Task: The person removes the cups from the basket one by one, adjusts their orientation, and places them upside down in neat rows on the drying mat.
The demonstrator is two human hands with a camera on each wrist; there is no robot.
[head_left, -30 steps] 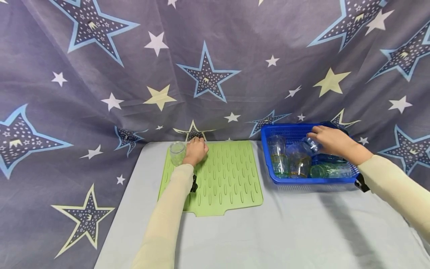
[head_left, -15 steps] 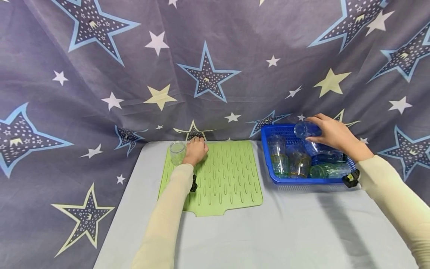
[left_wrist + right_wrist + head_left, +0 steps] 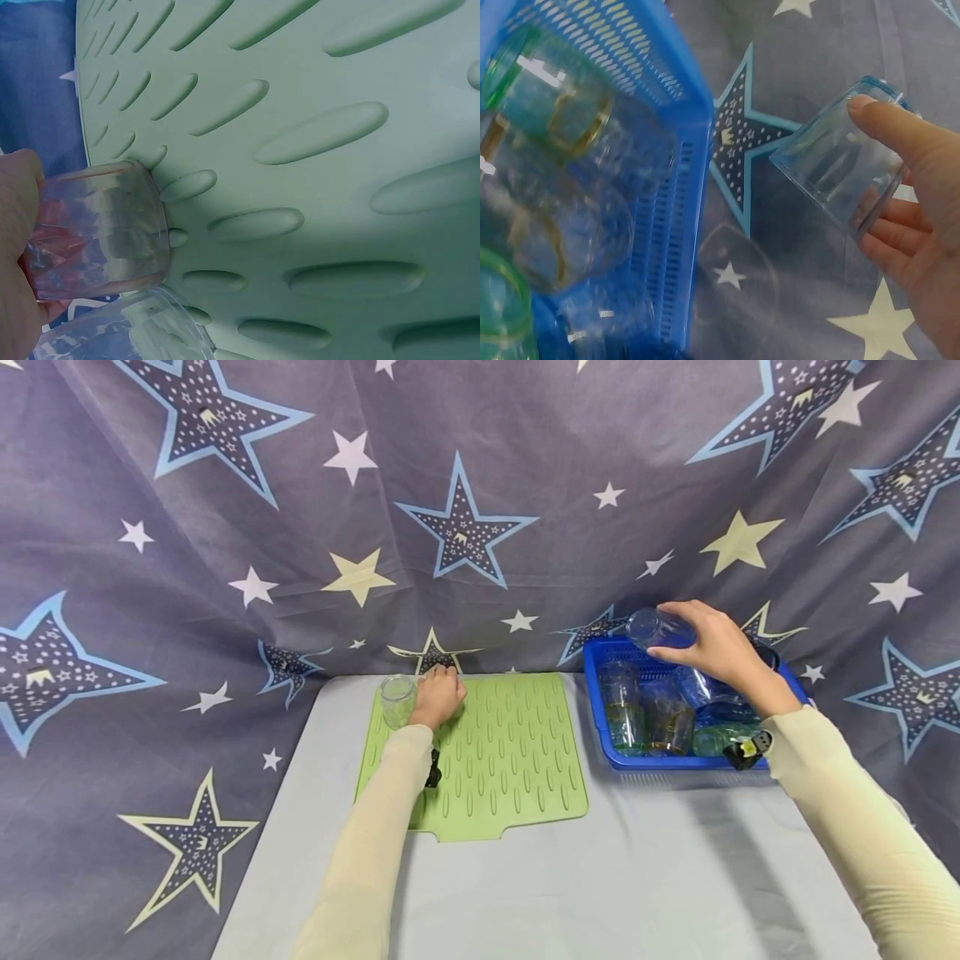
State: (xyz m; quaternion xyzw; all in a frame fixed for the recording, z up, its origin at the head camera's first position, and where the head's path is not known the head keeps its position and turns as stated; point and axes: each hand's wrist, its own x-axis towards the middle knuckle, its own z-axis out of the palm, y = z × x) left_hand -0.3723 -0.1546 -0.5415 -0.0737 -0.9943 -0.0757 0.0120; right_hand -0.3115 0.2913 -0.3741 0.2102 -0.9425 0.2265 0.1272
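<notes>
Two bare hands are at work over a white-covered table (image 3: 570,885), each gripping a clear glass. Toward the left side of the scene, the left hand (image 3: 438,695) rests at the far part of a green ridged mat (image 3: 498,793). Its fingers curl round a short faceted glass (image 3: 97,232), which is mostly hidden in the head view but plain at the left wrist, its free end at the mat. Another clear glass (image 3: 397,702) stands on the mat just left of that hand.

On the right, the right hand (image 3: 712,647) grips a tumbler (image 3: 656,628) between thumb and fingers. The tumbler is tilted well over, its near-circular end facing left, and it is raised above the far part of a blue plastic basket (image 3: 675,764). Inside the basket, a glass with a green base (image 3: 624,727) leans at the left, an amber-tinted glass (image 3: 670,731) sits beside it, and a green glass (image 3: 708,742) lies near the right hand's wrist. More clear glass lies behind these, too overlapped to count.

Cream sleeves (image 3: 375,843) cover both arms, and a grey curtain (image 3: 532,443) printed with stars hangs along the far side.
</notes>
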